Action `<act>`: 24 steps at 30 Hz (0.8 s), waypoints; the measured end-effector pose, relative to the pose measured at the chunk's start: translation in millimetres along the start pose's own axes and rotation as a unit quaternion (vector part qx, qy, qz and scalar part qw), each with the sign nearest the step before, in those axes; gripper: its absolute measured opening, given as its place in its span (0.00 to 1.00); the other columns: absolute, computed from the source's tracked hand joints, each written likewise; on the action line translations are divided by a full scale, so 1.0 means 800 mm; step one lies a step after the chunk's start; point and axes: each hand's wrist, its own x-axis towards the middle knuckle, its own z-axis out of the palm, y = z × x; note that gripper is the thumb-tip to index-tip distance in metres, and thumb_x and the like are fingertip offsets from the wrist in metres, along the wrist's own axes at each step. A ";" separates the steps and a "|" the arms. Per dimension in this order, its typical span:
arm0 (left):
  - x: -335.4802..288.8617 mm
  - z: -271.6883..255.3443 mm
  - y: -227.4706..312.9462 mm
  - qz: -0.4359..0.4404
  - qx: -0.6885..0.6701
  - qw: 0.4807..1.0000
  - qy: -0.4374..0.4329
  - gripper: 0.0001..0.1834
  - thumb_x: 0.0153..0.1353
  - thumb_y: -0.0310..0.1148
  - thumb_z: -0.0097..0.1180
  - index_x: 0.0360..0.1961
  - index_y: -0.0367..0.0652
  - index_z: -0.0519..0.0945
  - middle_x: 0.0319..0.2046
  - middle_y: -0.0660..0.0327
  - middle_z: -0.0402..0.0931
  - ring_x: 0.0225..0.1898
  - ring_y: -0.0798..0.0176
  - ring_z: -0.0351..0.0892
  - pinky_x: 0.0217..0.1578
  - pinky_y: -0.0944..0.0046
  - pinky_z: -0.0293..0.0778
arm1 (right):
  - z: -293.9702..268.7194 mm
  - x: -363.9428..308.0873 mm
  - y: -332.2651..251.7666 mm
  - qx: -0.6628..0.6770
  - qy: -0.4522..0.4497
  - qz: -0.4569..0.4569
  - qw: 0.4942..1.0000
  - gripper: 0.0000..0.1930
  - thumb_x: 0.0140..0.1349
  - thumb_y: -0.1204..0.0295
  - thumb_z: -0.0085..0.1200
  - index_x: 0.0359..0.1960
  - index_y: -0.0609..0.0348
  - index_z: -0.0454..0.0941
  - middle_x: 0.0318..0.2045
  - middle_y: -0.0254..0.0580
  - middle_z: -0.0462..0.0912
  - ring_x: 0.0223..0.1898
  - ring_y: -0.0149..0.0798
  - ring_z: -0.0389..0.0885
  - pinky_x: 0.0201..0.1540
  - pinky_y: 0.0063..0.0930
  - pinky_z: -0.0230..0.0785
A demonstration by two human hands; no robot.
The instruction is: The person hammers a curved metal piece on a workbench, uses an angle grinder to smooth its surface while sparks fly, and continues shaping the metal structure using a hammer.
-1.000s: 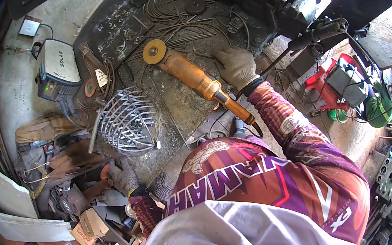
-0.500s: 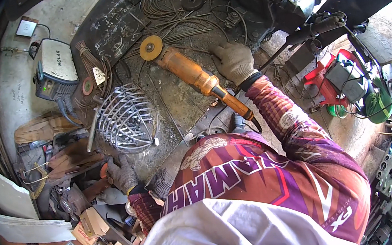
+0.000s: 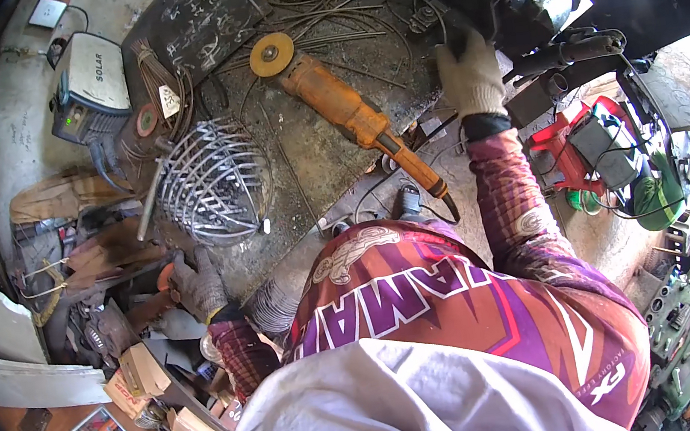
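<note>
My right hand (image 3: 470,79), in a pale knitted glove, reaches over the right side of the metal bench (image 3: 306,177). Its fingers are spread with nothing visible in them, close to dark metal parts. My left hand (image 3: 201,286), in a dirty grey glove, is at the bench's front left edge, fingers stretched out, beside an orange round part (image 3: 166,277). Between the arms lies an orange angle grinder (image 3: 340,106) with a yellow disc (image 3: 271,55), touched by neither hand. Left of it sits a round cage of bent metal bars (image 3: 216,184).
Coiled rods and wire (image 3: 327,2) lie at the bench's back. A welding machine (image 3: 90,85) stands far left, near a bundle of thin rods (image 3: 157,88). Red-framed equipment (image 3: 582,147) stands at right, with green machinery (image 3: 683,338) below. Boxes and tools crowd the lower left.
My right hand has moved right, away from the grinder, and the arm has straightened. My left hand stays at the bench edge. The whole view has shifted slightly.
</note>
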 end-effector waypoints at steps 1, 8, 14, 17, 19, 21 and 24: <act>0.001 -0.002 0.004 -0.008 0.005 1.000 -0.009 0.42 0.62 0.62 0.57 0.70 0.46 0.68 0.66 0.45 0.71 0.66 0.40 0.70 0.65 0.50 0.64 | 0.000 0.005 0.004 -0.050 -0.036 0.020 0.998 0.22 0.62 0.53 0.59 0.49 0.54 0.84 0.42 0.59 0.85 0.46 0.63 0.83 0.51 0.51 0.75; -0.011 -0.023 0.040 0.007 0.001 1.000 -0.010 0.43 0.62 0.61 0.56 0.69 0.41 0.69 0.67 0.43 0.70 0.67 0.39 0.69 0.66 0.49 0.63 | -0.014 0.024 0.002 -0.032 -0.112 0.097 0.988 0.21 0.64 0.53 0.55 0.48 0.56 0.84 0.44 0.58 0.86 0.50 0.58 0.84 0.52 0.48 0.75; -0.021 -0.026 0.041 0.017 -0.033 0.999 0.021 0.38 0.64 0.59 0.55 0.63 0.38 0.76 0.63 0.42 0.74 0.66 0.40 0.70 0.65 0.49 0.65 | -0.055 0.028 -0.018 0.133 -0.130 -0.006 0.983 0.15 0.68 0.62 0.56 0.48 0.58 0.83 0.37 0.47 0.87 0.40 0.42 0.85 0.45 0.34 0.74; -0.031 -0.015 0.014 0.071 -0.113 0.974 0.186 0.30 0.65 0.48 0.59 0.60 0.37 0.78 0.55 0.42 0.79 0.55 0.41 0.78 0.58 0.48 0.71 | -0.079 0.014 -0.079 0.234 -0.269 -0.093 0.930 0.09 0.71 0.72 0.53 0.46 0.63 0.82 0.28 0.31 0.76 0.32 0.24 0.70 0.36 0.22 0.66; -0.041 -0.036 0.039 0.162 -0.123 0.948 0.246 0.27 0.65 0.44 0.59 0.60 0.38 0.79 0.53 0.44 0.80 0.52 0.44 0.79 0.55 0.53 0.72 | -0.082 -0.004 -0.114 0.238 -0.344 -0.098 0.903 0.09 0.71 0.72 0.53 0.46 0.63 0.81 0.30 0.32 0.77 0.32 0.26 0.72 0.36 0.24 0.66; -0.059 -0.051 0.061 0.198 -0.253 0.920 0.224 0.23 0.65 0.35 0.62 0.57 0.34 0.77 0.53 0.47 0.78 0.54 0.51 0.79 0.58 0.55 0.73 | -0.064 -0.029 -0.141 0.257 -0.409 -0.130 0.866 0.09 0.70 0.74 0.53 0.47 0.64 0.81 0.33 0.37 0.80 0.34 0.28 0.76 0.39 0.25 0.69; -0.079 -0.043 0.077 0.231 -0.447 0.844 0.183 0.19 0.67 0.30 0.59 0.57 0.33 0.77 0.51 0.48 0.79 0.53 0.57 0.79 0.55 0.60 0.73 | -0.023 -0.078 -0.187 0.286 -0.515 -0.153 0.794 0.10 0.68 0.73 0.56 0.46 0.66 0.81 0.37 0.45 0.83 0.41 0.36 0.83 0.45 0.31 0.74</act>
